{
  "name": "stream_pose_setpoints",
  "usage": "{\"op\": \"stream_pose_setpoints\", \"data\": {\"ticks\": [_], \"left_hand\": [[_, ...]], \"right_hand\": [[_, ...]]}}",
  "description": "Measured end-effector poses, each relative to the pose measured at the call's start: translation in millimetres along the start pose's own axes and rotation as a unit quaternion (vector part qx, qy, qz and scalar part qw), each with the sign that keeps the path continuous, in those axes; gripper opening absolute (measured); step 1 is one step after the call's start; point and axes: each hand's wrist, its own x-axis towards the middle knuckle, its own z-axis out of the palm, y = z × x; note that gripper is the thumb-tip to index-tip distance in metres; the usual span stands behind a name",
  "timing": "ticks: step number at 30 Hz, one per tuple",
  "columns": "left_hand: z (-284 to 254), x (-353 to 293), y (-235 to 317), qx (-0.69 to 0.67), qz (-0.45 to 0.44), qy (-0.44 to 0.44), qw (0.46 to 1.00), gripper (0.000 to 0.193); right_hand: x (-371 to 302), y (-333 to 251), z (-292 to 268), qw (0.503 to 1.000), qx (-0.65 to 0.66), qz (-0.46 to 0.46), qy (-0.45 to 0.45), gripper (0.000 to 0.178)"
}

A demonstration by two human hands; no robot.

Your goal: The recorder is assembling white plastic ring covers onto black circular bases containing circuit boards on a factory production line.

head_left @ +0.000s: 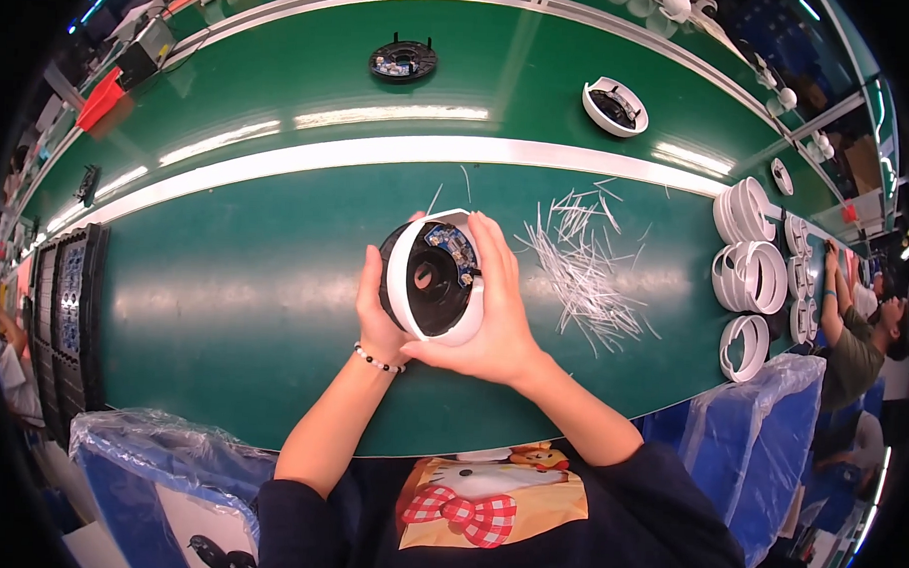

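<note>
Between my two hands, above the green table, is a white round plastic housing [399, 278] around a black disc-shaped base [444, 302] with a hole in its middle. A blue circuit board [450, 246] shows along the base's upper right edge. My left hand [377, 311], with a beaded bracelet at the wrist, wraps the left and lower side. On the right side, my right hand [496, 310] has its fingers over the housing's top rim and its thumb under the lower edge. The left fingertips are mostly hidden behind the assembly.
Thin white strips [585, 274] lie heaped to the right. Stacked white rings [750, 277] stand at the table's right end, black trays [68, 311] at its left. Beyond the rail, a conveyor carries a black base [402, 60] and a white housing [615, 106]. Plastic-lined blue bins [734, 444] flank me.
</note>
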Motion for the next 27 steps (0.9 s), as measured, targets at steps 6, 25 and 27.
{"op": "stream_pose_setpoints", "data": {"ticks": [6,25,27], "left_hand": [[6,-6,-2,0.067,0.061,0.074,0.993,0.059],[-10,-2,8,-0.006,-0.032,0.001,0.999,0.074],[-10,-4,9,-0.065,-0.064,-0.017,0.996,0.069]], "right_hand": [[-4,13,2,0.998,0.019,-0.06,0.005,0.117],[20,17,4,0.998,-0.018,-0.059,-0.031,0.115],[23,14,-3,0.986,-0.084,-0.098,-0.101,0.112]]}}
